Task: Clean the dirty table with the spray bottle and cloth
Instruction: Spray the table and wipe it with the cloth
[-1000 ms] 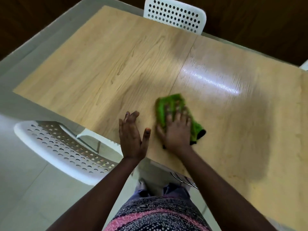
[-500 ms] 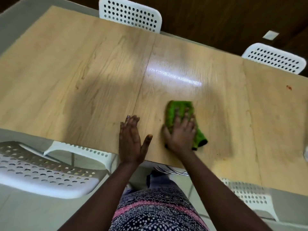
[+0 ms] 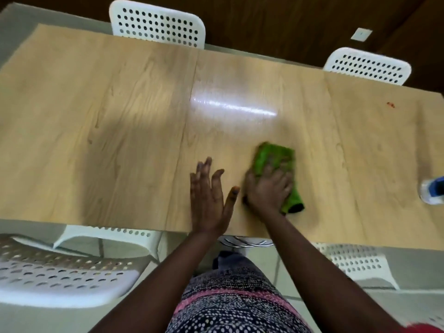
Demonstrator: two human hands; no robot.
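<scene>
The right hand point(image 3: 268, 188) is pressing the green cloth point(image 3: 276, 162) flat on the table point(image 3: 120, 116), fingers apparently extended though blurred; the left hand point(image 3: 209, 198) is resting open alongside.

I see the green cloth point(image 3: 276, 159) bunched flat on the light wood counter point(image 3: 120, 121) near its front edge — its near part is covered. The spray bottle point(image 3: 432, 192), white with blue, stands at the far right, cut off by the frame — a small red stain point(image 3: 391, 104) lies beyond it.

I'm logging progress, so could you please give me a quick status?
Right hand presses cloth on table. Left hand flat. Red spot remains.
</scene>
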